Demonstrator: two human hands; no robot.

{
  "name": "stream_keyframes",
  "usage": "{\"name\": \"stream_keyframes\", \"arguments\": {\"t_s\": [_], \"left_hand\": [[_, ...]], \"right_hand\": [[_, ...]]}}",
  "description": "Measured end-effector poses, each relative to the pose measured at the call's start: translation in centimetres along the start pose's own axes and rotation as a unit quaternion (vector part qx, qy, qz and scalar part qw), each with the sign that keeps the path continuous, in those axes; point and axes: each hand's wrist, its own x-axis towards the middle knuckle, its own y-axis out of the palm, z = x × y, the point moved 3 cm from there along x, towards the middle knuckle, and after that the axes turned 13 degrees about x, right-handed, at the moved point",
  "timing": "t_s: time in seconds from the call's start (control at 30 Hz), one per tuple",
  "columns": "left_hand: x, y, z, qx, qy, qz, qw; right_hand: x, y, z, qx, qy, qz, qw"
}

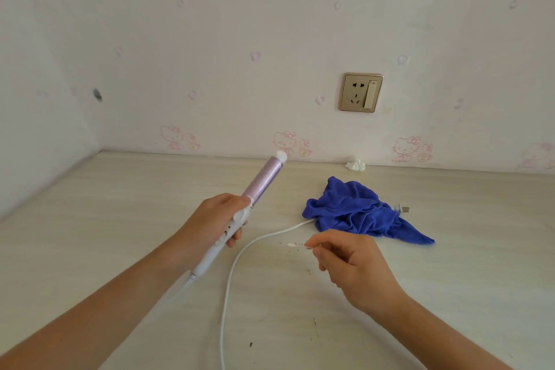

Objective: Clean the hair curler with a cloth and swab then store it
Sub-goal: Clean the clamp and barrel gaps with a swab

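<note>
Grips hair curler [263, 185] by the white handle in curled left hand [214, 219] and pinches swab [295, 245] between right hand [356, 269] fingertips, with blue cloth [354, 213] just beyond them.

Domestic room, pale wallpaper [270, 24] printed with pink cartoon cats [407, 146] and faint hearts, gold-framed wall socket [361, 92] with a switch, light wood-grain desk [120, 204] set into the corner, blue cloth [354, 210] and crumpled tissue [355, 165] on it

Soft light is falling on a pale wallpapered wall [210, 39] with pink cat prints, a gold-framed electrical socket [361, 92], and a light wood-grain tabletop [90, 219].
</note>
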Motion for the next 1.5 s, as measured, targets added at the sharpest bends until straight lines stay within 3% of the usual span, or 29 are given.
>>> {"name": "stream_keyframes", "arguments": {"t_s": [0.1, 0.27, 0.77, 0.97, 1.17, 1.33, 1.5], "left_hand": [[-1.4, 1.9, -0.3, -0.211, -0.042, 0.080, 0.973], [-2.3, 4.9, 0.4, -0.305, -0.059, 0.138, 0.940], [2.7, 7.8, -0.3, -0.319, 0.004, 0.097, 0.943], [2.9, 7.7, 0.0, -0.330, 0.007, 0.092, 0.939], [2.7, 7.8, 0.1, -0.300, 0.024, 0.063, 0.952], [2.7, 7.7, 0.1, -0.329, 0.010, 0.090, 0.940], [2.5, 7.7, 0.2, -0.297, 0.026, 0.062, 0.952]], "right_hand": [[1.1, 1.4, 0.7, 0.044, -0.030, -0.011, 0.999], [3.4, 3.2, 0.2, 0.109, -0.028, -0.027, 0.993], [8.2, 2.1, -2.0, 0.050, -0.067, -0.029, 0.996], [6.4, 3.3, -2.2, 0.039, -0.077, 0.089, 0.992], [8.3, 1.9, -2.1, 0.041, -0.081, -0.026, 0.996], [6.0, 3.1, -1.9, 0.010, -0.107, 0.082, 0.991], [8.0, 2.2, -1.6, -0.003, -0.102, -0.037, 0.994]]}}
